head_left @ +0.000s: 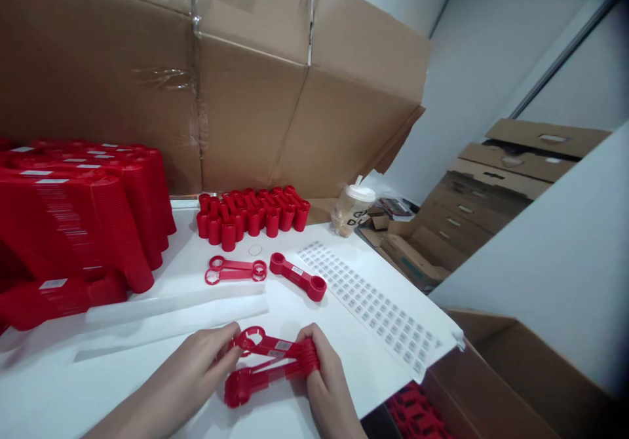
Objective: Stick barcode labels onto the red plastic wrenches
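My right hand (327, 377) is wrapped round one end of a small stack of red plastic double-ring pieces (268, 375). My left hand (209, 363) pinches the ring end of the top piece, which bears a small white label (283, 345). At their left ends, this top piece fans away from the rest of the stack. Beyond my hands lie a few thin flat double-ring pieces (236, 270) and a thicker red piece (298, 277) with a label on its bar.
Tall stacks of red pieces (73, 223) stand at the left, with shorter stacks (253, 213) at the back. A label sheet (373, 308), white strips (177, 308), a rubber band (255, 250) and a lidded cup (352, 209) share the table. An open carton (515, 373) stands at lower right.
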